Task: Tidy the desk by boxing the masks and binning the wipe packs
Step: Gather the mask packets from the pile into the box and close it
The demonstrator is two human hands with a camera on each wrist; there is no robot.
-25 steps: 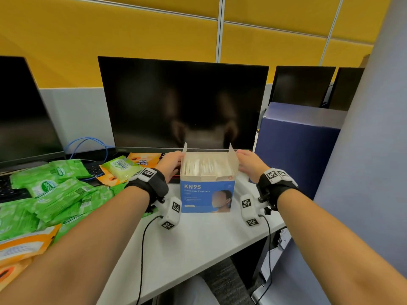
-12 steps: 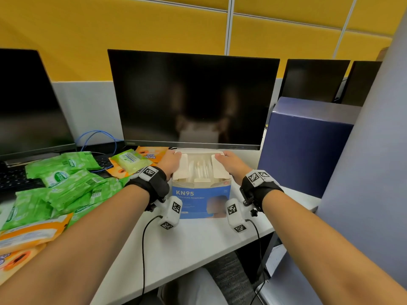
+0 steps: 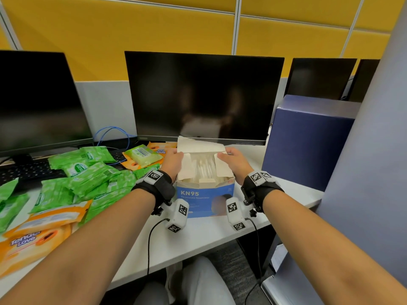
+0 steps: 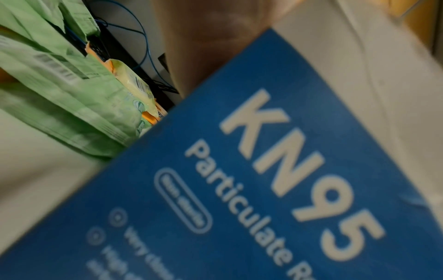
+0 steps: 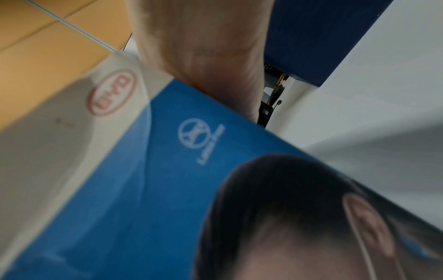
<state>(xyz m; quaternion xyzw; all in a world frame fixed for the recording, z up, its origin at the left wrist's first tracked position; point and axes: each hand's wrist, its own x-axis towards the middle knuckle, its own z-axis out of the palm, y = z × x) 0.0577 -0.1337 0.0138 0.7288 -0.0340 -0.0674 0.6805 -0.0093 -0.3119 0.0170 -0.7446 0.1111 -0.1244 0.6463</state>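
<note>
The blue KN95 mask box (image 3: 203, 202) stands on the white desk (image 3: 198, 234) in front of me, with white masks (image 3: 203, 169) showing in its open top. Both side flaps are folded inward. The rear lid flap (image 3: 200, 145) stands up behind them. My left hand (image 3: 174, 160) grips the lid's left corner and my right hand (image 3: 234, 160) grips its right corner. Green wipe packs (image 3: 88, 172) and orange wipe packs (image 3: 37, 238) lie piled to the left. The wrist views show only the box front (image 4: 263, 170) (image 5: 143, 180) and my palms; the fingers are hidden.
A dark monitor (image 3: 202, 95) stands right behind the box, another monitor (image 3: 37, 100) and a keyboard (image 3: 26, 172) at the left. A navy box (image 3: 308, 142) sits at the right beside a grey partition (image 3: 374, 161). A blue cable (image 3: 112, 133) loops behind the packs.
The upright side flaps were pushed inward over the masks. Both hands then moved back to the rear lid flap, which now stands raised.
</note>
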